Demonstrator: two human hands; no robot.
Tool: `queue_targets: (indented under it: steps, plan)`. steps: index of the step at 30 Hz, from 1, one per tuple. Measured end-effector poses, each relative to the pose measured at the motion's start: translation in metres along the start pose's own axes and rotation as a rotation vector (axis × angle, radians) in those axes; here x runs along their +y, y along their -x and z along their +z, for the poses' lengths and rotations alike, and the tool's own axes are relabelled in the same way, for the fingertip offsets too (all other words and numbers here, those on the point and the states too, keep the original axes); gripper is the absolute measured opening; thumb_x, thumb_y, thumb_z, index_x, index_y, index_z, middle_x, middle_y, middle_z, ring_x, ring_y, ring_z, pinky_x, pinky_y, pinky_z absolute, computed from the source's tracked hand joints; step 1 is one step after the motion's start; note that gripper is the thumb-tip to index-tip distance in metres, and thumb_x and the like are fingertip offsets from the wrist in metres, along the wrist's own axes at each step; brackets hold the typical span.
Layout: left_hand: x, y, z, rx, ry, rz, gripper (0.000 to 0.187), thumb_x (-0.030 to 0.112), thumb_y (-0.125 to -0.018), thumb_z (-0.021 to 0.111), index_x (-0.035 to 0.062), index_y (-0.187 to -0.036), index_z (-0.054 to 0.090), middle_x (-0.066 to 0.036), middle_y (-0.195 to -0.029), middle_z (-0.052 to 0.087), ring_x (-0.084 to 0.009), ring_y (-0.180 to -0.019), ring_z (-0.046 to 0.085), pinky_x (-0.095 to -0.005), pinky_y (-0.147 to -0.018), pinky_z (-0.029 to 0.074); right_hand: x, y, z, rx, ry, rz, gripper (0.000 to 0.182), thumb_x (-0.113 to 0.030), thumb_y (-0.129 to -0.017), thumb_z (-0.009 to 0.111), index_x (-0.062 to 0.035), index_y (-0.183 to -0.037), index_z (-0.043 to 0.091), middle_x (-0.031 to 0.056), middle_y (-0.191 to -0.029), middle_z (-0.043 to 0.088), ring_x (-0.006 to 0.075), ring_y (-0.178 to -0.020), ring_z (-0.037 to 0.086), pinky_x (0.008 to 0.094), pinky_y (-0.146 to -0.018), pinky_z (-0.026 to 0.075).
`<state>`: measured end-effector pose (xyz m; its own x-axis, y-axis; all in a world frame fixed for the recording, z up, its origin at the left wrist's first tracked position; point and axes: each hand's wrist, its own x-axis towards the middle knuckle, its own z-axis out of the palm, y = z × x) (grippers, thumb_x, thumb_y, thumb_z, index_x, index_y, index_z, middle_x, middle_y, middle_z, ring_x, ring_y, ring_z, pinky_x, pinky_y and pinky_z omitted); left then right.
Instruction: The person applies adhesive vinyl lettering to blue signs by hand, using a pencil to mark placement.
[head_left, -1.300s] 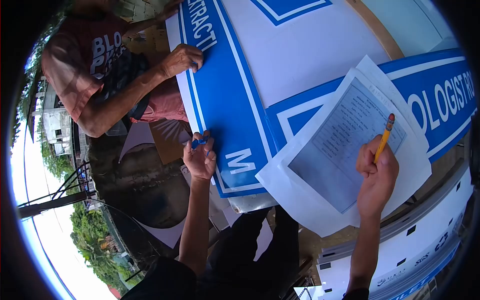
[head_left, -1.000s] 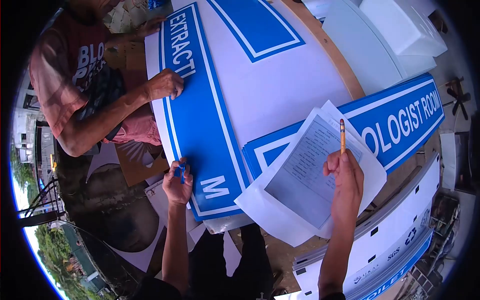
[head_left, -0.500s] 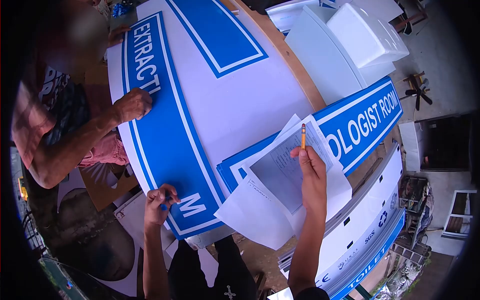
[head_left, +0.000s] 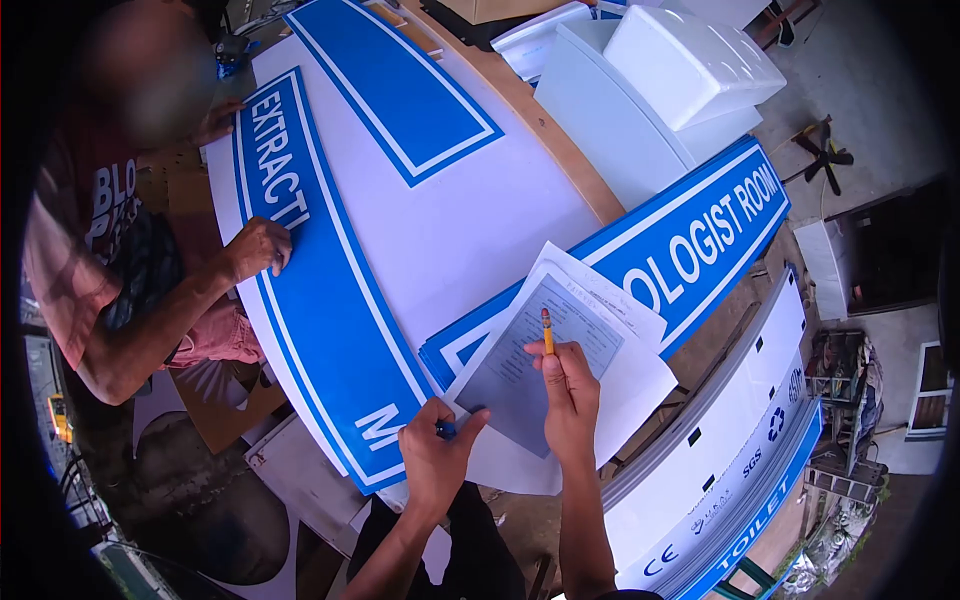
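My right hand [head_left: 568, 405] is closed around a yellow pencil [head_left: 547, 335], its pink eraser end pointing up, over the printed sheets. The papers [head_left: 630, 375] lie on a blue sign reading "OLOGIST ROOM" [head_left: 700, 235], covering the start of its lettering. A grey-shaded printed block fills much of the top sheet. My left hand [head_left: 440, 450] is curled at the papers' lower left corner, thumb out. Between its fingers shows a small blue object [head_left: 445, 428], too hidden to name. Left of it lies a long blue sign reading "EXTRACTI" and "M" [head_left: 335, 310].
Across the table [head_left: 470, 230], a co-worker's hand [head_left: 258, 248] rests on the long sign. Another blue sign panel [head_left: 390, 90] lies behind. A white foam box [head_left: 690, 65] stands at the back right. Stacked panels, with a "TOILET" sign [head_left: 750, 530], lie at the lower right.
My left hand has moved right, from the long sign's end to the papers. The handwritten sheet that hung at the lower left no longer shows. My right hand still holds the pencil.
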<state>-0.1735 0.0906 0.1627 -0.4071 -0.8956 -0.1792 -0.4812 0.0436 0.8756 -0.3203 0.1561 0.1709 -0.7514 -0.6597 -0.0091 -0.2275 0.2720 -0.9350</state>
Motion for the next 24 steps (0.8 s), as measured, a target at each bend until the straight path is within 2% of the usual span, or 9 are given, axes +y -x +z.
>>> queue_targets:
  steps: [4, 6, 8, 10, 12, 16, 19, 20, 24]
  plan:
    - [-0.012, -0.008, -0.004, -0.015, 0.172, -0.060, 0.042, 0.008, -0.074, 0.085, 0.0057, -0.062, 0.045, 0.001, -0.056, 0.040, -0.0084, -0.053, 0.033, -0.0290, -0.047, 0.025, -0.012, -0.015, -0.038, 0.087, 0.047, -0.068, 0.027, -0.023, -0.102, 0.053, -0.0015, -0.105, 0.069, 0.0050, -0.092, 0.062, 0.0136, -0.089, 0.058, 0.0261, -0.074, 0.044]
    - [-0.017, -0.014, -0.015, -0.089, 0.174, 0.076, 0.042, 0.006, -0.076, 0.083, 0.0055, -0.061, 0.045, 0.002, -0.056, 0.045, -0.0069, -0.053, 0.037, -0.0270, -0.048, 0.028, -0.025, -0.051, -0.070, 0.157, 0.063, -0.159, 0.028, -0.025, -0.101, 0.055, -0.0010, -0.105, 0.070, 0.0068, -0.095, 0.062, 0.0159, -0.093, 0.059, 0.0270, -0.074, 0.046]
    - [-0.017, -0.021, -0.019, -0.141, 0.277, 0.168, 0.041, 0.004, -0.078, 0.082, 0.0058, -0.060, 0.045, 0.002, -0.057, 0.049, -0.0061, -0.054, 0.041, -0.0255, -0.049, 0.032, -0.060, -0.114, -0.107, 0.157, 0.336, -0.423, 0.029, -0.027, -0.099, 0.057, -0.0023, -0.105, 0.071, 0.0126, -0.109, 0.061, 0.0224, -0.096, 0.061, 0.0304, -0.073, 0.048]
    - [-0.012, -0.034, -0.021, -0.158, 0.349, 0.241, 0.040, 0.004, -0.079, 0.080, 0.0063, -0.060, 0.046, 0.002, -0.058, 0.053, -0.0054, -0.055, 0.045, -0.0242, -0.051, 0.035, -0.098, -0.179, -0.123, 0.190, 0.680, -0.552, 0.024, -0.021, -0.095, 0.061, -0.0014, -0.102, 0.074, 0.0251, -0.136, 0.047, 0.0378, -0.127, 0.046, 0.0436, -0.095, 0.047]
    - [-0.004, -0.050, -0.022, -0.156, 0.394, 0.286, 0.038, 0.003, -0.080, 0.079, 0.0070, -0.061, 0.046, 0.001, -0.059, 0.056, -0.0048, -0.057, 0.050, -0.0231, -0.053, 0.039, -0.112, -0.244, -0.133, 0.271, 0.964, -0.751, 0.019, -0.017, -0.093, 0.064, -0.0035, -0.102, 0.075, 0.0285, -0.140, 0.044, 0.0452, -0.137, 0.033, 0.0498, -0.107, 0.039]
    - [-0.001, -0.077, -0.009, -0.064, 0.483, 0.085, 0.038, 0.000, -0.080, 0.079, 0.0086, -0.062, 0.047, 0.001, -0.061, 0.056, -0.0050, -0.060, 0.053, -0.0224, -0.054, 0.040, -0.130, -0.316, -0.154, 0.460, 0.669, -0.581, 0.020, -0.016, -0.091, 0.067, -0.0079, -0.107, 0.075, 0.0205, -0.118, 0.059, 0.0334, -0.110, 0.055, 0.0420, -0.089, 0.049]
    - [-0.012, -0.082, -0.001, -0.035, 0.377, 0.151, 0.037, -0.002, -0.080, 0.077, 0.0091, -0.063, 0.046, 0.001, -0.062, 0.054, -0.0054, -0.058, 0.051, -0.0229, -0.053, 0.042, -0.140, -0.346, -0.187, 0.513, 0.480, -0.537, 0.023, -0.017, -0.091, 0.068, -0.0099, -0.113, 0.073, 0.0098, -0.084, 0.066, 0.0199, -0.072, 0.061, 0.0331, -0.072, 0.050]
    - [-0.015, -0.082, 0.001, -0.032, 0.348, 0.154, 0.037, -0.002, -0.081, 0.077, 0.0091, -0.063, 0.046, 0.001, -0.062, 0.054, -0.0054, -0.057, 0.051, -0.0231, -0.054, 0.042, -0.134, -0.364, -0.199, 0.427, 0.133, -0.495, 0.023, -0.015, -0.093, 0.066, -0.0057, -0.113, 0.072, 0.0079, -0.089, 0.068, 0.0173, -0.078, 0.064, 0.0318, -0.073, 0.049]
    - [-0.010, -0.085, 0.009, -0.006, 0.484, 0.054, 0.037, -0.001, -0.081, 0.077, 0.0088, -0.062, 0.046, 0.002, -0.061, 0.051, -0.0057, -0.056, 0.043, -0.0240, -0.054, 0.035, -0.142, -0.373, -0.211, 0.363, -0.236, -0.374, 0.035, -0.005, -0.097, 0.056, 0.0023, -0.131, 0.050, 0.0134, -0.098, 0.067, 0.0186, -0.081, 0.065, 0.0312, -0.084, 0.051]
